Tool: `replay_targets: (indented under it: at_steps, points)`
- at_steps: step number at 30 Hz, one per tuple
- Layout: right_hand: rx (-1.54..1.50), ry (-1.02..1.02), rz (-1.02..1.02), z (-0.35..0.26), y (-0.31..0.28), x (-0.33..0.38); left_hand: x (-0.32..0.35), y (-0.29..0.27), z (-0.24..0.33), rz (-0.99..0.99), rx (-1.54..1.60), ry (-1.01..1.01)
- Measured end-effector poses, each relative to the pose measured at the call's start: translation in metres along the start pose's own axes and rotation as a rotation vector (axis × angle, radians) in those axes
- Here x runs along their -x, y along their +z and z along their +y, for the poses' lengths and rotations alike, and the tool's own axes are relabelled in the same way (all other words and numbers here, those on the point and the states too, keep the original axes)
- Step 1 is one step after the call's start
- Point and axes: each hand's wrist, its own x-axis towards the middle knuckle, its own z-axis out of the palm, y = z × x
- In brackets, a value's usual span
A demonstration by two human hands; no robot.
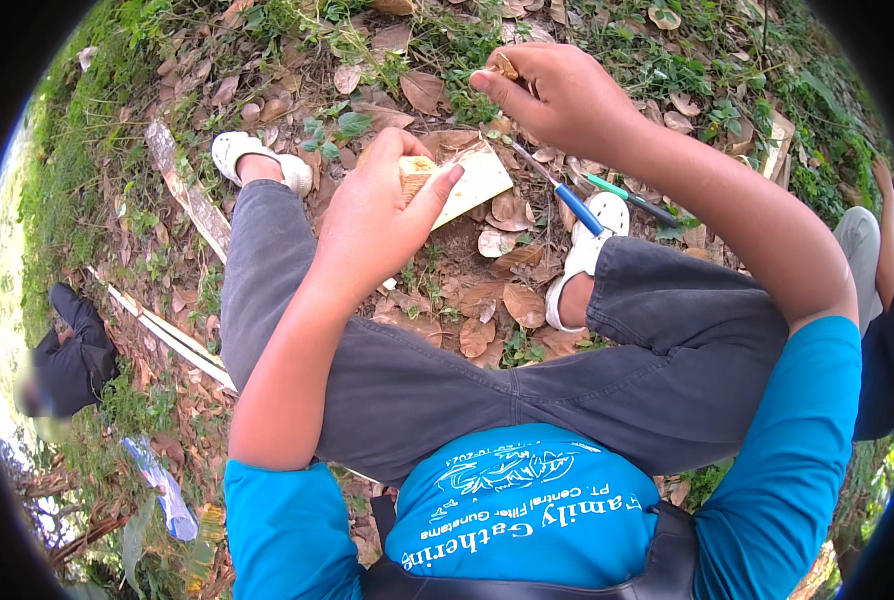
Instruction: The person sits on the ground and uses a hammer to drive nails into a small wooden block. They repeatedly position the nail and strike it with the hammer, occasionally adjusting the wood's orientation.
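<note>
Head view shows leafy brown ground [487, 300] at 12 o'clock. Left hand [377, 220] grips a small pale wooden block [416, 176] over a flat pale board [477, 185]. Right hand [557, 95], at 1 o'clock, pinches a tiny brown piece [505, 66].

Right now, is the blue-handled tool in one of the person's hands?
No. The blue-handled tool lies on the leafy ground by a white shoe, while the left hand holds a small wooden block.

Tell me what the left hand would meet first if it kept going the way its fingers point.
The left hand, holding a small wooden block, points up and right toward the pale flat board on the leaf litter. Likely it meets that board first, though depth is unclear.
</note>
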Motion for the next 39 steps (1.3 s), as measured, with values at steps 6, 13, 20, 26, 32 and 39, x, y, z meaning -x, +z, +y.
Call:
replay_targets:
  at_steps: [6, 13, 20, 26, 32, 39]
  points:
    - [0.041, -0.2, -0.082, 0.048, 0.036, 0.024, -0.008, 0.009, 0.002, -0.102, 0.187, -0.039]
    - [-0.418, -0.167, -0.258, 0.012, 0.037, 0.031, -0.018, 0.045, -0.009, -0.041, 0.004, 0.203]
    - [-0.056, -0.01, -0.445, 0.091, 0.041, 0.016, -0.036, 0.1, -0.034, -0.166, -0.331, 0.243]
    - [-0.124, 0.251, -0.623, 0.132, 0.021, 0.019, -0.06, 0.177, -0.088, -0.059, -0.685, 0.033]
    - [-0.125, 0.295, -0.655, 0.165, 0.021, 0.02, -0.059, 0.152, -0.104, 0.036, -0.56, 0.112]
    - [0.188, 0.076, -0.505, 0.191, 0.025, 0.002, -0.027, 0.057, -0.045, 0.262, -0.27, 0.234]
